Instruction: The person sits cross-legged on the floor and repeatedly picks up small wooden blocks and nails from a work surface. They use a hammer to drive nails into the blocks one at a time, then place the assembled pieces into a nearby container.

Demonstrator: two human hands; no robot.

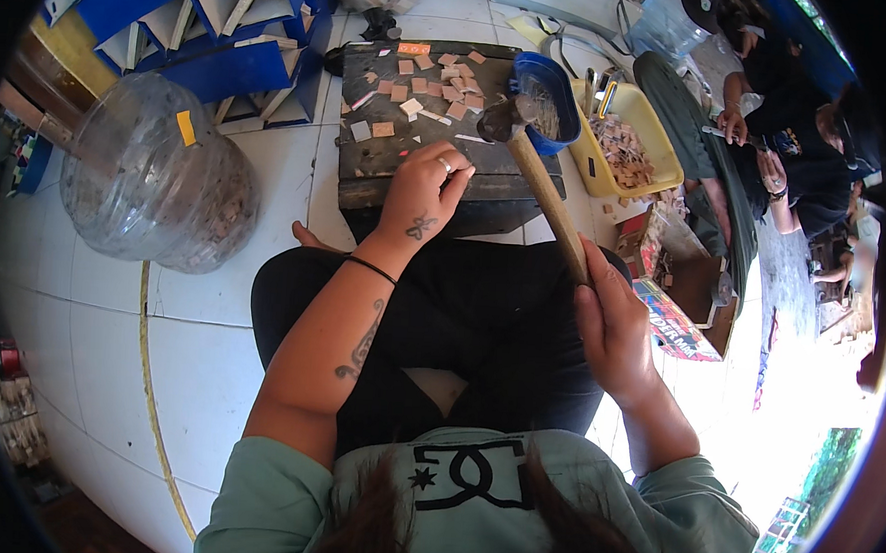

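My right hand (613, 320) is wrapped round the wooden handle of a hammer (547, 195), whose dark metal head is raised near the right edge of a low black worktop (362, 189). Over the worktop's near part, my left hand (426, 181) is closed, thumb and fingertips pressed together; whatever they pinch is too small or hidden. Small square wood pieces (383, 129) lie scattered across the top beyond my left hand, with a few thin pale strips among them. A blue tray (571, 133) holding thin, nail-like pieces sits just beyond the hammer head.
Right of the worktop stands a yellow tub (674, 175) of wood pieces and upright tools, with an open cardboard box (708, 290) nearer me. Large clear plastic containers (167, 182) stand on the left, below blue racks (196, 23). Other people (806, 145) sit at the far right.
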